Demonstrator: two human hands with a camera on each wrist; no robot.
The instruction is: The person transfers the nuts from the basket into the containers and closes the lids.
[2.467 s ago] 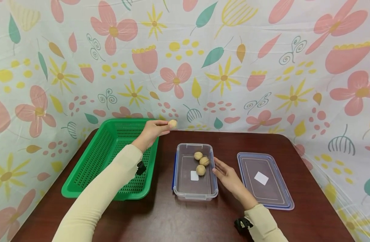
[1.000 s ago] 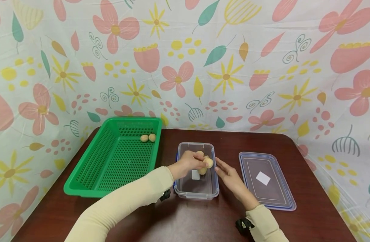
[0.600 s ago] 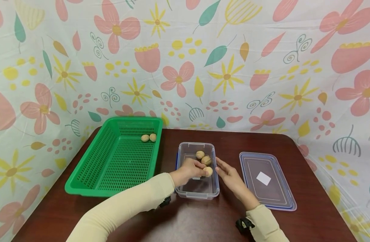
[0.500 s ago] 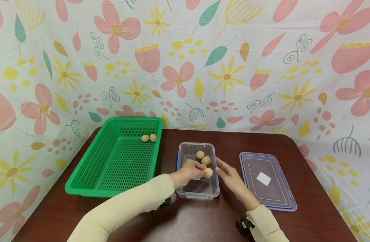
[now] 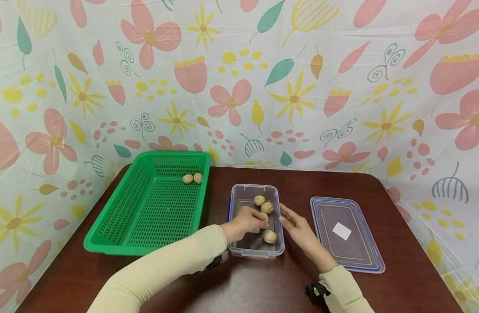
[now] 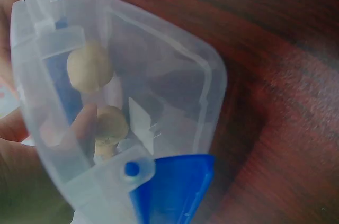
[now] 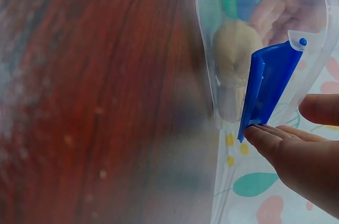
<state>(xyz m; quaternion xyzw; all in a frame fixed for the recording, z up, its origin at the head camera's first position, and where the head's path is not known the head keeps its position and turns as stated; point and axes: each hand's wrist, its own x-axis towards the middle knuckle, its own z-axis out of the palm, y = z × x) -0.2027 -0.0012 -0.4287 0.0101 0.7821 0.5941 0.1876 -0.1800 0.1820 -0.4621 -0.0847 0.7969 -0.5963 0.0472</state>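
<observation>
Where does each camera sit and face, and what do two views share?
Head: on the head, facing forward and down at the green basket, clear plastic container and lid; left hand, right hand and both sleeves show.
Left wrist: on that wrist, looking at the container from its left; the left hand shows in part.
Right wrist: on that wrist, looking at the container from its right; right hand, fingers at a blue latch, and left hand through plastic.
Both wrist views share a walnut seen through the clear plastic.
</observation>
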